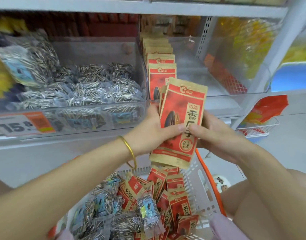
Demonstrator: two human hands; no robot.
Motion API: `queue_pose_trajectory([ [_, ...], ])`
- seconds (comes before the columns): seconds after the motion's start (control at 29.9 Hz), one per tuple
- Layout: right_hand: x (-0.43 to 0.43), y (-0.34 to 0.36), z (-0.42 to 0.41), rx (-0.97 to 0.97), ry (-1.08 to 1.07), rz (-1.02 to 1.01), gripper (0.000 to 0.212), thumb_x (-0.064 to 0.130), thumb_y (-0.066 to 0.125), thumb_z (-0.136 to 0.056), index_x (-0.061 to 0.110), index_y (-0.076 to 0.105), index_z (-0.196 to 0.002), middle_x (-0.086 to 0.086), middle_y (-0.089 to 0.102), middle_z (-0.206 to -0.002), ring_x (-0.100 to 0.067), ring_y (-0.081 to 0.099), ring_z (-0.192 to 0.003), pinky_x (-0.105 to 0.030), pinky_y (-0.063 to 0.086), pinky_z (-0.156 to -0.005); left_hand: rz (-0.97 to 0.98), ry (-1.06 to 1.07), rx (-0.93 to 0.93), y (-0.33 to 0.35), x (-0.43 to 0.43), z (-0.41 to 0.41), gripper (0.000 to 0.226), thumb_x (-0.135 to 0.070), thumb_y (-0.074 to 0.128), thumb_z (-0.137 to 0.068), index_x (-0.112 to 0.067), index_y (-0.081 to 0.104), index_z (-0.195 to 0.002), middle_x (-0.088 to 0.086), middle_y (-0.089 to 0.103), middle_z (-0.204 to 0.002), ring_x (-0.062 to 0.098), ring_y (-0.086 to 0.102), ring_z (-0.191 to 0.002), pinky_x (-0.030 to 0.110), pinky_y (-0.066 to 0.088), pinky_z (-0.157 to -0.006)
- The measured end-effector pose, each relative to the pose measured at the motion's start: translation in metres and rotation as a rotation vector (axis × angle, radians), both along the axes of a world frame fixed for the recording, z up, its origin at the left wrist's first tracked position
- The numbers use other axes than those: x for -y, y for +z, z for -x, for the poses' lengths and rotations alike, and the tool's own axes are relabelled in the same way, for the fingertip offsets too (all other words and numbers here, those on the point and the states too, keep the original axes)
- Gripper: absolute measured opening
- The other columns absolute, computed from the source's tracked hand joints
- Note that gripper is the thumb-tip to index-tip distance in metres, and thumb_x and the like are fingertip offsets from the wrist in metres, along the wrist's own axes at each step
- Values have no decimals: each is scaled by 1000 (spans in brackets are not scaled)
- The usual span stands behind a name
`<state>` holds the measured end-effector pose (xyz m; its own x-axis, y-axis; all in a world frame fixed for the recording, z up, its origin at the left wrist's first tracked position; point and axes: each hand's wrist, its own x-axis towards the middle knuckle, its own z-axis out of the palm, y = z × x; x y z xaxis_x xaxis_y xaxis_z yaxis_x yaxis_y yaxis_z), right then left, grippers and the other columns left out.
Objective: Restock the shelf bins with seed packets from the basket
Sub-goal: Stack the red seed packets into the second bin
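Note:
Both hands hold a small stack of red and tan seed packets [181, 108] upright above the basket. My left hand [155, 129] grips the stack's left edge, thumb across the front. My right hand [213, 134] grips the right edge, thumb on the front too. Below, the white basket [199, 184] with an orange rim holds several red packets [176, 201] on the right and clear packets of striped seeds [103, 205] on the left. Just behind the held stack, a clear shelf bin [235, 101] has a row of the same red packets [160, 75] standing along its left side.
A clear bin [79, 118] on the left is filled with striped seed packets [89, 87]. An orange price tag [22, 123] hangs below it. A small white wire basket [259, 130] with red and yellow packets hangs on the right post. Another shelf runs overhead.

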<state>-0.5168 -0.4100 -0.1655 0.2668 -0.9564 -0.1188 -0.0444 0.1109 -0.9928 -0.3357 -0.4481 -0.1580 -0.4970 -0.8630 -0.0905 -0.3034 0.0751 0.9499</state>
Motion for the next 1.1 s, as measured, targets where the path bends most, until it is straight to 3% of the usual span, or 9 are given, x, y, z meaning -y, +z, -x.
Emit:
queue_pose_trajectory([
  [0.07,13,15,3,11,-44,44,84,35,86,-54,13,49,-126,-7,69,-111,-25,68,-98,-34,57,-74,66,31,11,21,14,13,66,-36,66,-83,-12,28,-131,-5,54,-119,9,56,-108,28,48,-94],
  [0.17,45,41,15,113,-136,42,83,43,91,-40,16,60,-112,-6,71,-97,-20,69,-83,-39,58,-72,242,105,58,47,48,21,63,-57,55,-80,-13,47,-126,1,59,-120,15,59,-108,36,46,-97],
  [0.27,77,56,26,230,-284,-34,45,33,77,-65,16,63,-103,-2,71,-84,-16,68,-74,-39,55,-69,669,333,397,62,95,13,40,-40,50,-84,-18,61,-116,9,59,-117,27,52,-111,35,40,-99],
  [0.33,95,61,28,245,-323,-114,23,25,66,-77,15,63,-98,-3,70,-88,-18,67,-80,-38,53,-71,806,347,654,65,120,10,32,-29,51,-86,-22,62,-116,9,53,-122,31,41,-119,37,33,-99],
  [0.54,122,61,24,226,-307,-101,59,25,72,-65,13,57,-120,-8,67,-107,-23,65,-96,-42,53,-75,701,207,914,64,149,23,32,-35,53,-90,-18,59,-116,12,37,-132,33,27,-126,44,34,-101],
  [0.7,133,53,23,261,-293,-35,44,18,69,-74,15,55,-116,-5,69,-96,-21,66,-87,-42,54,-73,610,273,978,66,162,30,33,-30,58,-89,-15,55,-118,14,34,-134,35,25,-129,45,33,-101],
  [0.84,133,41,20,215,-251,-2,55,11,72,-69,16,51,-120,-7,69,-102,-21,68,-84,-39,54,-69,557,317,966,65,167,33,33,-20,56,-89,-13,57,-121,15,37,-134,36,26,-129,44,35,-101],
  [0.94,133,38,19,175,-286,87,56,7,73,-73,15,49,-124,-8,66,-110,-20,69,-87,-32,55,-64,560,378,805,68,166,33,26,-17,57,-89,-14,64,-113,15,40,-132,36,29,-127,42,36,-102],
  [1.1,132,31,13,37,-333,214,60,11,79,-72,15,52,-125,-10,64,-118,-25,63,-107,-37,56,-80,530,456,507,68,164,28,14,-18,59,-89,-26,61,-78,11,52,-127,33,38,-123,34,35,-98],
])
